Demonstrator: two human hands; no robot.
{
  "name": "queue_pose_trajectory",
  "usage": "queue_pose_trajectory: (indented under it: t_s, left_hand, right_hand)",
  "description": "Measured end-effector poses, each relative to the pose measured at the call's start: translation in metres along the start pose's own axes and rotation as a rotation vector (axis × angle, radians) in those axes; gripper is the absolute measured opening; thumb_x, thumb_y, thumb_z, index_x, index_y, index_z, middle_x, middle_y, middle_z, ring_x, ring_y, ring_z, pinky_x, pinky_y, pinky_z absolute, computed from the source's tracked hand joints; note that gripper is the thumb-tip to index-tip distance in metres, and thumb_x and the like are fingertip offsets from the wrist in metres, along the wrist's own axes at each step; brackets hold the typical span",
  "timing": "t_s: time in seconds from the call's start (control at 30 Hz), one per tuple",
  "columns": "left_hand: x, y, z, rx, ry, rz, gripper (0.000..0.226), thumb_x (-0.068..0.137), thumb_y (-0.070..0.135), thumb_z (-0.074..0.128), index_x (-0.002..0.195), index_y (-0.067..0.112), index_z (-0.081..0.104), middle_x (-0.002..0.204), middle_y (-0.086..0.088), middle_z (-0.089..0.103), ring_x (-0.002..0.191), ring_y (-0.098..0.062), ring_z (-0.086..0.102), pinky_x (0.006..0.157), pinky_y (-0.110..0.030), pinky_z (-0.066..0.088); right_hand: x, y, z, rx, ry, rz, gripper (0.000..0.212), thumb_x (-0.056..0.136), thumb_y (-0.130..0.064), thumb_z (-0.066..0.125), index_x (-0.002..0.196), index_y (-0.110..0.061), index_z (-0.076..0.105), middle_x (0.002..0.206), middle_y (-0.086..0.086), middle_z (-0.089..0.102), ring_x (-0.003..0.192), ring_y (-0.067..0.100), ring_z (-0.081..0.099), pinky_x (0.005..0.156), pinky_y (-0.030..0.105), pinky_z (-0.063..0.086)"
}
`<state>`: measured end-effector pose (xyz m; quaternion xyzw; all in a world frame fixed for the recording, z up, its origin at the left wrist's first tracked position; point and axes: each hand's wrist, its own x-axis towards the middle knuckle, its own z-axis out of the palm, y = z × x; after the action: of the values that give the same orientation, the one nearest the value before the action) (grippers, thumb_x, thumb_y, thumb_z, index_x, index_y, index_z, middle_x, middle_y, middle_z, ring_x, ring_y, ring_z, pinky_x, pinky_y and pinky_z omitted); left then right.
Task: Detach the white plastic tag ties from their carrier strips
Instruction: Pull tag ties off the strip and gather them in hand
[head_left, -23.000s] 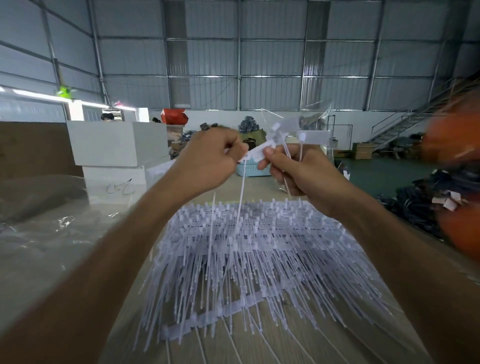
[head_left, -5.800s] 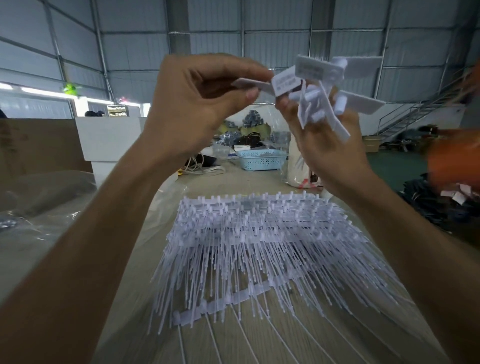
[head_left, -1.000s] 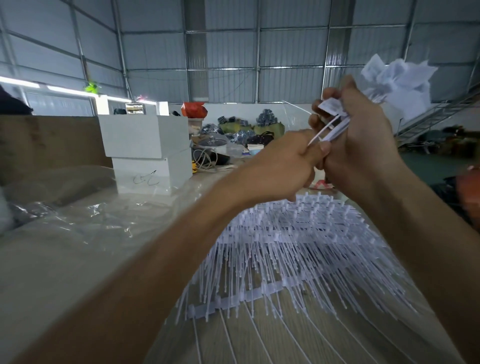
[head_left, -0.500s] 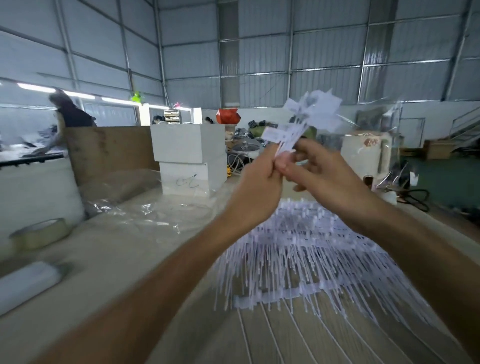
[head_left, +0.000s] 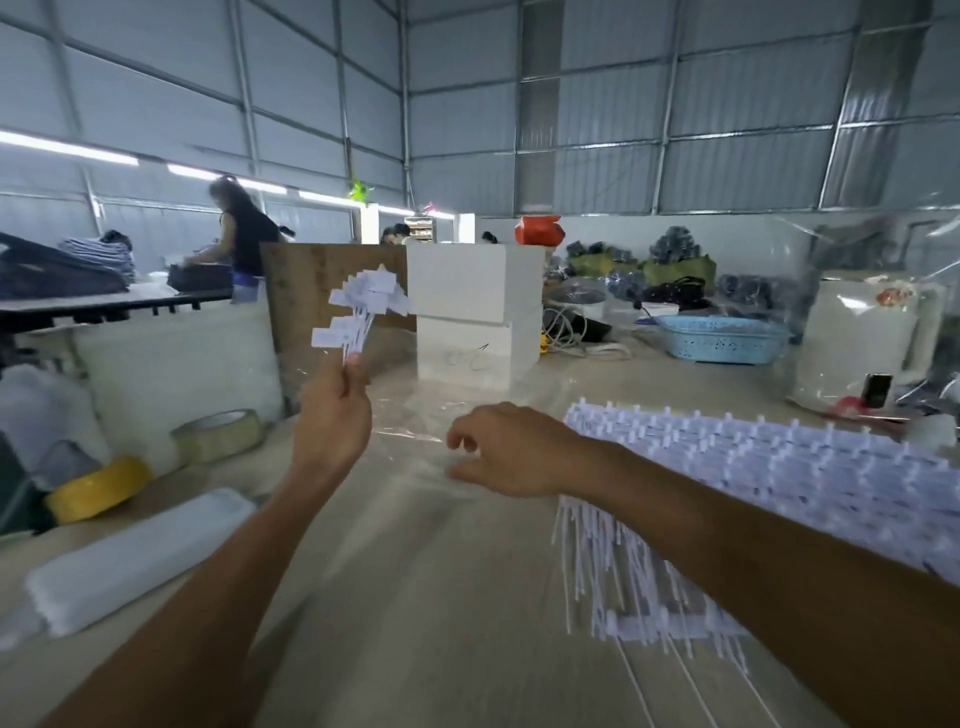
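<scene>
Tag ties (head_left: 366, 306), a loose bunch already off their strips, stand up like a small bouquet from the left hand (head_left: 332, 421), which pinches their thin stems between thumb and fingertips and holds them raised above the tabletop (head_left: 415, 597). The right hand (head_left: 506, 449) hovers low over the clear plastic sheet (head_left: 415, 431), fingers loosely curled, holding nothing. Just to its right lies the big heap of tag ties on carrier strips (head_left: 753, 483), partly hidden under the right forearm, their thin tails fanning toward the near edge. On the left side of the tabletop sit a yellow tape roll (head_left: 98, 493), a tan tape roll (head_left: 218, 434) and a long white packet (head_left: 140, 561). Two stacked white boxes (head_left: 475, 322) stand farther back, with a blue basket (head_left: 719, 338) off to the right.
</scene>
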<state>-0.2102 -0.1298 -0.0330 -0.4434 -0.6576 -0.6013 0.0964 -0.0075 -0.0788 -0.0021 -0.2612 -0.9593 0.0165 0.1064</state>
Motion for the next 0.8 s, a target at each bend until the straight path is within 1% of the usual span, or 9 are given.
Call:
queue_pose_trajectory:
  t_s: [0.13,0.2,0.27,0.33,0.4,0.47,0.57,0.7,0.8]
  left_hand:
    - [0.002,-0.024,-0.006,0.046,-0.008,-0.062,0.025,0.108,0.030,0.034,0.094,0.017,0.050,0.090,-0.004,0.056,0.084,-0.026,0.049,0.076,-0.034,0.033]
    - [0.004,-0.029,-0.007,0.048,-0.008,-0.082,0.026,0.108,0.030,0.034,0.093,0.017,0.051,0.089,-0.003,0.056,0.084,-0.025,0.048,0.075,-0.034,0.032]
    - [0.005,-0.031,-0.007,0.055,-0.011,-0.079,0.028,0.108,0.031,0.033,0.091,0.017,0.050,0.082,0.002,0.053,0.083,-0.026,0.048,0.074,-0.034,0.032]
    - [0.004,-0.031,-0.006,0.061,-0.038,-0.072,0.028,0.108,0.033,0.032,0.091,0.019,0.050,0.080,0.004,0.054,0.084,-0.027,0.049,0.074,-0.036,0.033]
    - [0.001,-0.029,-0.005,0.087,-0.073,-0.043,0.030,0.108,0.035,0.030,0.094,0.018,0.050,0.085,-0.001,0.058,0.084,-0.028,0.051,0.073,-0.037,0.035]
    - [-0.001,-0.027,-0.004,0.134,-0.107,-0.009,0.033,0.108,0.037,0.028,0.098,0.017,0.051,0.089,-0.005,0.061,0.083,-0.029,0.053,0.073,-0.039,0.039]
    - [-0.002,-0.023,-0.003,0.152,-0.176,0.050,0.034,0.108,0.037,0.029,0.107,0.015,0.055,0.095,-0.007,0.064,0.090,-0.033,0.057,0.081,-0.046,0.048]
    - [-0.008,-0.022,0.002,0.193,-0.369,0.143,0.026,0.106,0.035,0.035,0.092,0.023,0.053,0.082,0.013,0.057,0.089,-0.028,0.057,0.085,-0.045,0.049]
    - [-0.015,-0.021,0.009,0.397,-0.467,0.115,0.028,0.105,0.040,0.033,0.094,0.024,0.053,0.095,-0.002,0.065,0.095,-0.035,0.060,0.088,-0.046,0.050]
  right_hand:
    - [0.068,-0.016,0.034,0.036,0.066,0.101,0.071,0.093,-0.057,0.057,0.151,-0.023,0.033,0.152,0.011,0.038,0.134,0.036,0.041,0.106,0.049,0.040]
    - [0.087,-0.012,0.052,-0.009,-0.051,0.177,0.075,0.090,-0.051,0.064,0.149,-0.018,0.033,0.148,0.016,0.042,0.131,0.039,0.045,0.103,0.046,0.043]
    - [0.090,-0.002,0.060,-0.109,-0.176,0.218,0.056,0.088,-0.030,0.072,0.135,-0.011,0.048,0.136,0.019,0.051,0.121,0.039,0.054,0.089,0.035,0.046]
    - [0.088,0.011,0.055,-0.093,-0.162,0.245,0.038,0.088,-0.008,0.064,0.124,-0.007,0.055,0.131,0.020,0.053,0.116,0.039,0.057,0.085,0.034,0.047]
    - [0.085,0.024,0.041,-0.003,-0.090,0.278,0.031,0.089,-0.004,0.057,0.119,-0.009,0.063,0.127,0.018,0.058,0.114,0.037,0.060,0.089,0.035,0.051]
    - [0.078,0.032,0.023,0.094,0.067,0.317,0.018,0.092,-0.011,0.053,0.101,-0.011,0.069,0.113,0.016,0.067,0.104,0.035,0.065,0.086,0.036,0.054]
    - [0.066,0.040,0.002,0.120,0.266,0.411,0.015,0.094,-0.019,0.050,0.086,-0.016,0.063,0.103,0.013,0.069,0.097,0.034,0.064,0.084,0.039,0.055]
    - [0.053,0.046,-0.012,0.288,0.455,0.477,0.022,0.096,-0.023,0.053,0.089,-0.009,0.069,0.094,0.013,0.073,0.092,0.033,0.069,0.087,0.043,0.056]
    - [0.048,0.043,-0.013,0.349,0.532,0.468,0.026,0.100,-0.023,0.048,0.092,-0.007,0.067,0.093,0.014,0.073,0.092,0.033,0.069,0.086,0.044,0.056]
